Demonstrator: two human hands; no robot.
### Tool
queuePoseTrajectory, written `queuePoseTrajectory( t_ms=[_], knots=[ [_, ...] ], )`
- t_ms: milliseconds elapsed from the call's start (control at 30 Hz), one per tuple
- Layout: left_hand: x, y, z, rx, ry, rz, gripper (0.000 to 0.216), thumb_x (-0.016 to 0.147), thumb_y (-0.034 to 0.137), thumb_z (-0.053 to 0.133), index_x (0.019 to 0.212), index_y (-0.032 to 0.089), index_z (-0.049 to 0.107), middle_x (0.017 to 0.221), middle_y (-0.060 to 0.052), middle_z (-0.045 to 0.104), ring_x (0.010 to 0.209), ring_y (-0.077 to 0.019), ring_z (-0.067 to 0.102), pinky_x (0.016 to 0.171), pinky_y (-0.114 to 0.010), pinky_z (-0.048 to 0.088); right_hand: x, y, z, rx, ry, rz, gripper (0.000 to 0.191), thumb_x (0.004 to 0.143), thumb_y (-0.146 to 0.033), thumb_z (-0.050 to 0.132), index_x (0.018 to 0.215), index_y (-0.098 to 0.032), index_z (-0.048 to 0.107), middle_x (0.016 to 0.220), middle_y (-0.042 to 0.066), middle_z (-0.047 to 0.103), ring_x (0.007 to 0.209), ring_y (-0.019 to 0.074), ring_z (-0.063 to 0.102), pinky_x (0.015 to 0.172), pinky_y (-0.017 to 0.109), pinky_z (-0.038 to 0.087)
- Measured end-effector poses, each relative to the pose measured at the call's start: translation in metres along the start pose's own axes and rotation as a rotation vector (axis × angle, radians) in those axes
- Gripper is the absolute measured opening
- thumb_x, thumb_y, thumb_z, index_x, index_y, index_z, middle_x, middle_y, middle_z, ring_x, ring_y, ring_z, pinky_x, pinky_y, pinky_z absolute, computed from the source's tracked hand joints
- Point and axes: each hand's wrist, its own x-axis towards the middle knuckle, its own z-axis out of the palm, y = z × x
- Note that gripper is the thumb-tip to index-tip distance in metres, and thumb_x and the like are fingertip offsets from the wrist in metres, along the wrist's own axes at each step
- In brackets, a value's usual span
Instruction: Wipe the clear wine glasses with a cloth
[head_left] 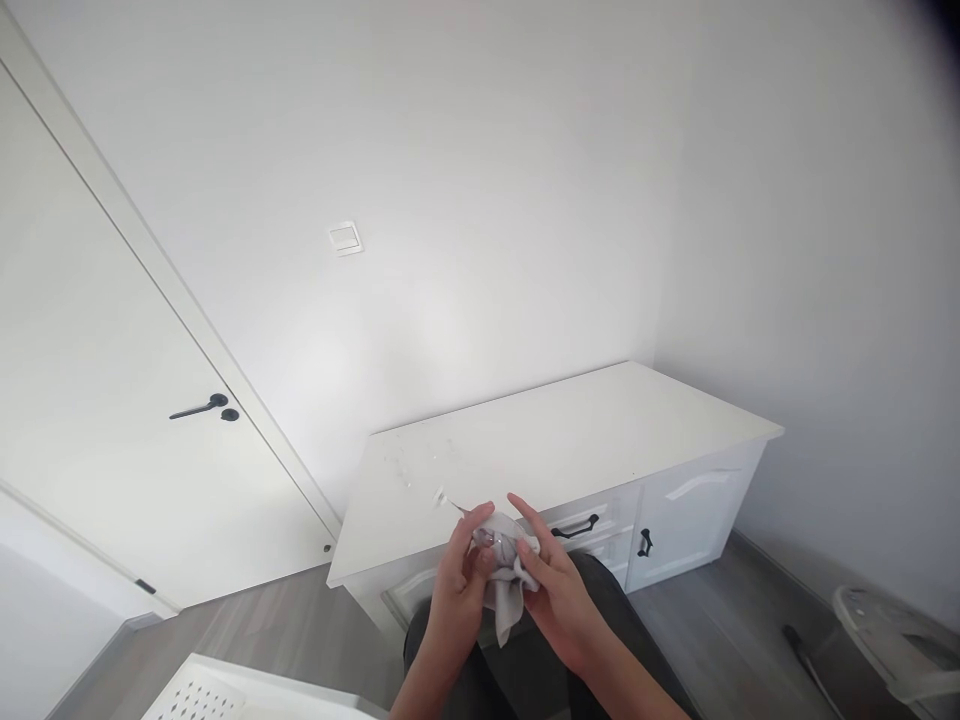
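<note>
In front of my knees, my left hand (465, 560) grips a small clear, shiny, rounded object (487, 538), perhaps glass or plastic; its exact kind does not show. A light grey cloth (508, 600) is bunched around it, and one end hangs down between my hands. My right hand (551, 570) holds the cloth against the object from the right, with the index finger stretched out. A thin dark line runs from the left fingertips toward a small white shape (440, 496) over the cabinet top; whether they are joined is unclear.
A low white cabinet (555, 425) with black handles stands against the wall, with wet-looking spots (405, 470) on its left top. Left is a white door (97, 400); a white perforated container (199, 695) sits at lower left. A pale chair-like item (892, 640) stands at lower right.
</note>
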Motion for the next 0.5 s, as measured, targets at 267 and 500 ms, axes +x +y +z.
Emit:
queuePoseTrajectory(
  t_ms=[267, 500],
  knots=[
    [-0.003, 0.002, 0.006, 0.098, 0.171, -0.062, 0.044, 0.098, 0.056, 0.055, 0.124, 0.024, 0.068, 0.13, -0.01, 0.068, 0.12, -0.0276, 0.063, 0.101, -0.038, 0.052, -0.001, 0.012, -0.008, -0.419, 0.096, -0.223, 0.05, 0.09, -0.048, 0.073, 0.136, -0.028, 0.067, 0.13, 0.011, 0.071, 0.119, 0.0323, 0.067, 0.105, 0.048, 0.053],
    [0.004, -0.004, 0.005, 0.01, 0.16, -0.072, 0.046, 0.092, 0.056, 0.067, 0.124, 0.023, 0.067, 0.12, -0.01, 0.072, 0.098, -0.0231, 0.069, 0.084, -0.032, 0.056, 0.0, 0.003, -0.008, -0.264, 0.032, -0.117, 0.067, 0.094, -0.047, 0.07, 0.155, -0.034, 0.046, 0.137, 0.009, 0.068, 0.121, 0.029, 0.066, 0.107, 0.049, 0.052]
  ],
)
